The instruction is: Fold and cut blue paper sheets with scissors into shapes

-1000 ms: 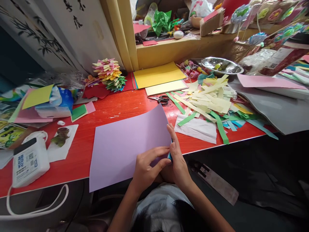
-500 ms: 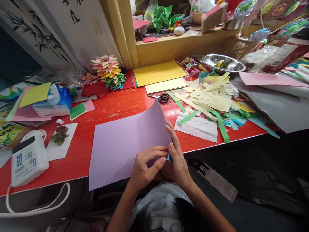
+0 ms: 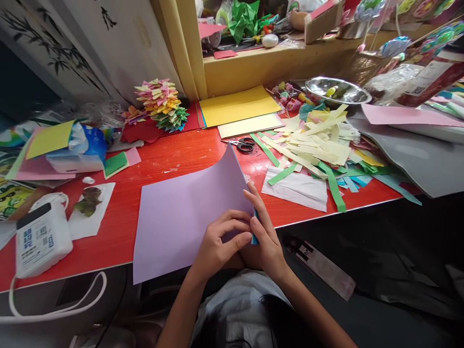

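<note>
A large purple paper sheet (image 3: 181, 212) lies over the front edge of the red table, its right side curled up. My right hand (image 3: 266, 234) grips that raised right edge between thumb and fingers, with a bit of blue paper showing beside the thumb. Against the lower right part of the sheet, my left hand (image 3: 226, 239) has its fingers bent and its tips close to my right thumb; it holds the paper there too. Black-handled scissors (image 3: 244, 144) lie just behind the sheet's raised corner.
Cut paper strips (image 3: 315, 145) and a white tissue (image 3: 299, 188) lie right of the sheet. Yellow paper (image 3: 237, 106), a folded-paper stack (image 3: 163, 106) and a metal bowl (image 3: 339, 92) stand behind. A white device (image 3: 43, 241) sits at left on the red table (image 3: 101, 256).
The hands stay nearly in place at the sheet's right edge. The raised corner of the purple paper has tipped slightly left and up. The view has shifted a little.
</note>
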`<state>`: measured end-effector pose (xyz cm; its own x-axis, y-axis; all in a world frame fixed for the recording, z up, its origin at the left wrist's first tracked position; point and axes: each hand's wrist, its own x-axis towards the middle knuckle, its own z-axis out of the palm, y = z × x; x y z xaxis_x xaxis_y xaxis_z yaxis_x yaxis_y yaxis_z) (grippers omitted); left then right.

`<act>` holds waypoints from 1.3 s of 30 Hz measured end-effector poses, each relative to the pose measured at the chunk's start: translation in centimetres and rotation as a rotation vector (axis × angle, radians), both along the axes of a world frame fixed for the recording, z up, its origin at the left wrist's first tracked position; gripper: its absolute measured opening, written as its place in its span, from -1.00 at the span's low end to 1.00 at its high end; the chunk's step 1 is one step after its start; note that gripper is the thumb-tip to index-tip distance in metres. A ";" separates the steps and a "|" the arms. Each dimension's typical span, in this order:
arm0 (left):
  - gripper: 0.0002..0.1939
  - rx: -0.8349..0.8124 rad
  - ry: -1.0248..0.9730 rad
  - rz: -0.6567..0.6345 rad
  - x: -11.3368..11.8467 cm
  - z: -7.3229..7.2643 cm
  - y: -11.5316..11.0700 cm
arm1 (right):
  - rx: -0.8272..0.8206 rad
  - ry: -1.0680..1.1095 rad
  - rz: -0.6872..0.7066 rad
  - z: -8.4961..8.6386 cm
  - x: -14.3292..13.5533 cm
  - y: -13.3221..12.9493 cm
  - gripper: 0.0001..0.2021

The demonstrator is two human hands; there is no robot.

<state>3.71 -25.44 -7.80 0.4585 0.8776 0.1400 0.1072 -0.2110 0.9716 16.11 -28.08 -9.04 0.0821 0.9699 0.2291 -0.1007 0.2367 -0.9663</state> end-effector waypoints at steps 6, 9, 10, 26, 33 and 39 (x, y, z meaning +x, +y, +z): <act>-0.89 -0.020 -0.018 -0.027 0.0 -0.1 0.0 | 0.001 0.006 0.000 -0.1 0.0 0.0 -0.64; -0.88 -0.022 -0.010 -0.027 -0.1 0.0 0.1 | -0.004 0.004 -0.004 -0.1 -0.1 0.0 -0.64; -0.88 -0.021 -0.008 -0.027 -0.1 0.0 0.1 | -0.005 0.003 -0.004 -0.1 -0.1 0.0 -0.64; -0.87 0.001 -0.014 -0.035 -0.1 0.0 0.2 | -0.014 0.027 0.011 0.0 -0.1 0.0 -0.65; -0.84 0.011 -0.001 -0.039 -0.1 -0.1 0.1 | -0.007 0.013 0.017 0.1 0.1 0.0 -0.66; -0.89 0.087 0.023 -0.087 -0.1 -0.1 0.1 | -0.019 0.069 0.024 0.0 0.1 0.1 -0.67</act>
